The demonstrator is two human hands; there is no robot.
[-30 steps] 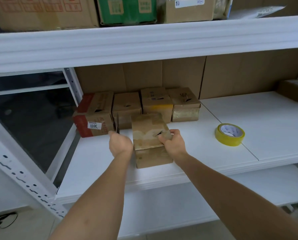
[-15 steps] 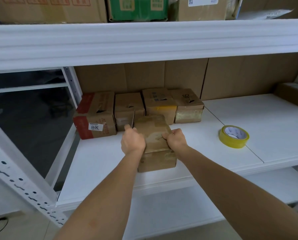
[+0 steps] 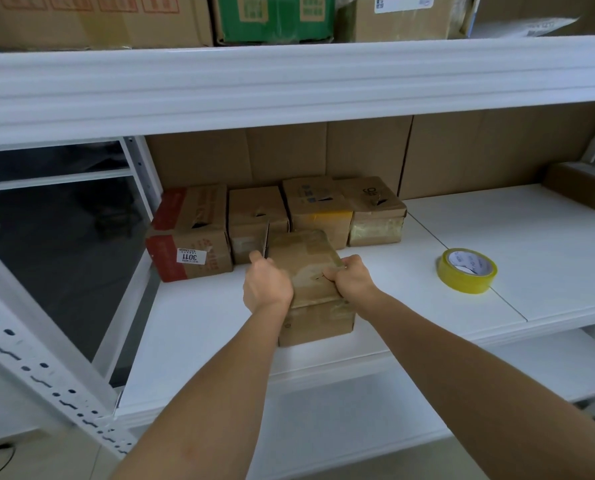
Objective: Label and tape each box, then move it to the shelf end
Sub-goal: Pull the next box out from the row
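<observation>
A small taped cardboard box (image 3: pixel 303 258) stands near the front of the white shelf board (image 3: pixel 199 320), with one flap raised on its left side. My left hand (image 3: pixel 266 285) grips the box's left top edge by that flap. My right hand (image 3: pixel 349 277) curls its fingers over the right top edge. A roll of yellow tape (image 3: pixel 467 270) lies flat on the shelf to the right, apart from both hands.
Several boxes stand in a row at the shelf's back left: a red-printed box with a white "3011" label (image 3: pixel 190 237) and three brown ones (image 3: pixel 344 209). Another brown box (image 3: pixel 581 187) sits far right. The upper shelf beam (image 3: pixel 289 81) hangs close overhead.
My left hand has moved from beside the box onto its left top edge. The right hand keeps its grip, and the box has stayed in place.
</observation>
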